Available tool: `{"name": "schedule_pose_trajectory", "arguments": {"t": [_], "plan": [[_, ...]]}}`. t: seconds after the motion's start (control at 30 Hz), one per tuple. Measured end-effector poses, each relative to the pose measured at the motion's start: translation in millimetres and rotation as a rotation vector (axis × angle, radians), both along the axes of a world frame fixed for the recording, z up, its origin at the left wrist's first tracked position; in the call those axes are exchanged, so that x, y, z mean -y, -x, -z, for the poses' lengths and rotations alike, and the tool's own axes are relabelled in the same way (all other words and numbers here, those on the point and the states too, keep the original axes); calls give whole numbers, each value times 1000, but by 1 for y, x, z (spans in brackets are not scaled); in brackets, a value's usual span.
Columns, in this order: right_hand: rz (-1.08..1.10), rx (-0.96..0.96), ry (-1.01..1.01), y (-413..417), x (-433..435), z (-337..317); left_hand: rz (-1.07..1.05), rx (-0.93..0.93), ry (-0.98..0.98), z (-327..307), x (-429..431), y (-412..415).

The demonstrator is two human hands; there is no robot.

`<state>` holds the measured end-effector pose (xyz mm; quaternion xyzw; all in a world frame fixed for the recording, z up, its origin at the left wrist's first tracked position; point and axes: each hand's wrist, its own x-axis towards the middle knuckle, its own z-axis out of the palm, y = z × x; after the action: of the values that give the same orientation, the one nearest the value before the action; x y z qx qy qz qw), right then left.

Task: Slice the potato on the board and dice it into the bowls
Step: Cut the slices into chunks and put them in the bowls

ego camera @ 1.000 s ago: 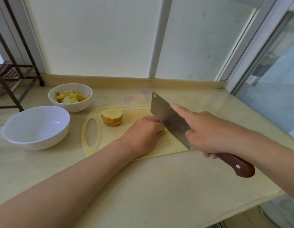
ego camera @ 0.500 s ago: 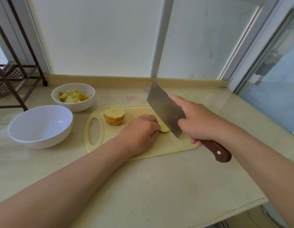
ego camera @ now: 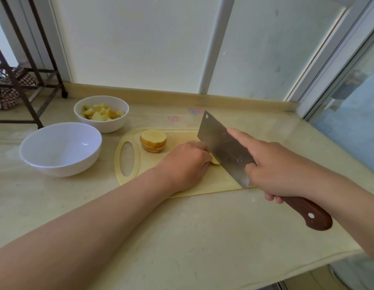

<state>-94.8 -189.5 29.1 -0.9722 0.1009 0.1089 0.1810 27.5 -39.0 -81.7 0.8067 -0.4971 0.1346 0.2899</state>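
A pale yellow cutting board (ego camera: 213, 183) lies on the counter. A stack of potato slices (ego camera: 153, 141) stands near the board's handle end. My left hand (ego camera: 187, 162) lies curled over a potato piece (ego camera: 215, 161) in the board's middle, most of it hidden under the fingers. My right hand (ego camera: 280, 172) grips a cleaver (ego camera: 223, 149) by its brown wooden handle, index finger stretched along the blade's side. The blade's edge is down against the potato piece beside my left fingers. A small white bowl (ego camera: 119, 122) behind the board holds potato cubes. A larger white bowl (ego camera: 60, 147) to the left has nothing in it.
A dark metal rack (ego camera: 25, 80) stands at the far left on the counter. A window wall runs along the back, with a glass pane on the right. The counter's front edge (ego camera: 307, 266) drops off at the lower right.
The cleaver rose off the board half a second ago and has come back down onto the potato piece. My left hand has stayed on the piece.
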Motion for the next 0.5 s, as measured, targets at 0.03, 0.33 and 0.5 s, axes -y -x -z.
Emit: {"name": "schedule_pose_trajectory", "arguments": {"t": [0.03, 0.33, 0.5], "plan": [[7, -26, 17, -2, -5, -1, -1, 1, -4, 0, 1, 0], [27, 54, -22, -58, -18, 11, 13, 16, 26, -1, -2, 3], [82, 115, -112, -36, -3, 9, -21, -1, -27, -2, -2, 1]]}}
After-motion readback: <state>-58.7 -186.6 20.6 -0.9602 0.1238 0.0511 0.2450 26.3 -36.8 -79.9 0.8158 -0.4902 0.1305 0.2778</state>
